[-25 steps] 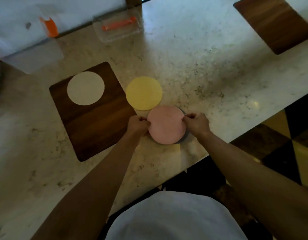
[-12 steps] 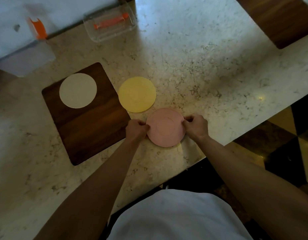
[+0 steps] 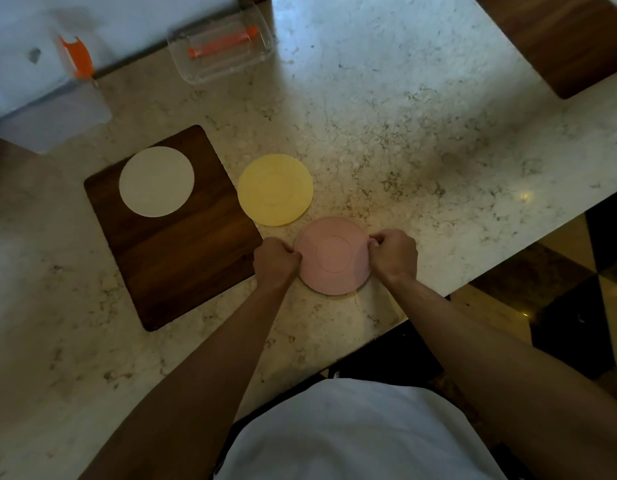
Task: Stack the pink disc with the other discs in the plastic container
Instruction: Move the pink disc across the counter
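A pink disc (image 3: 333, 255) lies near the front edge of the marble counter (image 3: 404, 140), seemingly inside a clear round plastic container whose rim shows faintly around it. My left hand (image 3: 276, 262) pinches its left edge and my right hand (image 3: 392, 255) pinches its right edge. Just behind it lies a yellow disc (image 3: 275, 189) on the counter. A white disc (image 3: 156, 181) rests on a dark wooden board (image 3: 182, 258) to the left. Whether other discs lie under the pink one is hidden.
A clear plastic box (image 3: 221, 50) with an orange item inside stands at the back. A translucent tub with an orange clip (image 3: 75, 60) sits at the back left. Another wooden board (image 3: 556, 39) lies at the back right. The counter's front edge (image 3: 473, 285) runs diagonally by my right arm.
The pink disc has settled lower and flatter between my hands. Both hands keep hold of its edges; the camera has shifted slightly.
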Available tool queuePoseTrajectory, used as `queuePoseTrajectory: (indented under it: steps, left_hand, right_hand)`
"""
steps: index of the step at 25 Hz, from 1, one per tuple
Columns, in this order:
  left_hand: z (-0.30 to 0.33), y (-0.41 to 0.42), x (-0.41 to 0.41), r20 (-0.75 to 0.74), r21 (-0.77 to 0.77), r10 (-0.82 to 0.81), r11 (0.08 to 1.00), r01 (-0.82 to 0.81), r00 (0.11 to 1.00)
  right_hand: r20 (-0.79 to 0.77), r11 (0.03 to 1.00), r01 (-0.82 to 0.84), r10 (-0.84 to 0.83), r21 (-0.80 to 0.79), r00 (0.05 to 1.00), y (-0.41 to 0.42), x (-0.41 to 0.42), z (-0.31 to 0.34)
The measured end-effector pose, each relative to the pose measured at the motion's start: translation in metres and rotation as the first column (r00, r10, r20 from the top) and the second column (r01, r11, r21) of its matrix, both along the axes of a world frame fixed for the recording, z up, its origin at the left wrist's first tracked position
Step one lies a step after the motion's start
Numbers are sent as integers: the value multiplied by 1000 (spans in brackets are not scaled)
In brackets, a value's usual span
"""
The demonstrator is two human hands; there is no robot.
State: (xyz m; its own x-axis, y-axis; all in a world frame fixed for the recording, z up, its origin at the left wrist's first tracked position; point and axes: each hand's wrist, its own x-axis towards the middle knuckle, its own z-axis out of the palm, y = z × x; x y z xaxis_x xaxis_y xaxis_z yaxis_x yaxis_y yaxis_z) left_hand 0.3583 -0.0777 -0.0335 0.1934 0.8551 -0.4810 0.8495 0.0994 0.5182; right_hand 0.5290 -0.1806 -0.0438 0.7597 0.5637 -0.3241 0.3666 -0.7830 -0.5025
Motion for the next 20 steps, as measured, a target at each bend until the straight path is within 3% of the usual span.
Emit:
queuePoseTrajectory:
  steps: [4, 10, 16, 20]
  left_hand:
    - [1, 4, 0, 30, -62, 84, 995, -82, 996]
    - [-3, 8, -1, 57, -133, 140, 982, -132, 988]
    - [-7, 14, -3, 178, -279, 318, 924, -262, 931]
    - [-5, 23, -7, 261, -323, 377, 902, -288, 888]
  right_hand:
    - [-17, 999, 17, -18, -33, 1000, 6, -2, 2]
    - [-160, 994, 69, -82, -85, 984, 12, 3, 5]
    - [-261, 982, 182, -162, 56, 952, 14, 6, 2]
    - [-252, 979, 130, -88, 156, 964, 29, 1, 6]
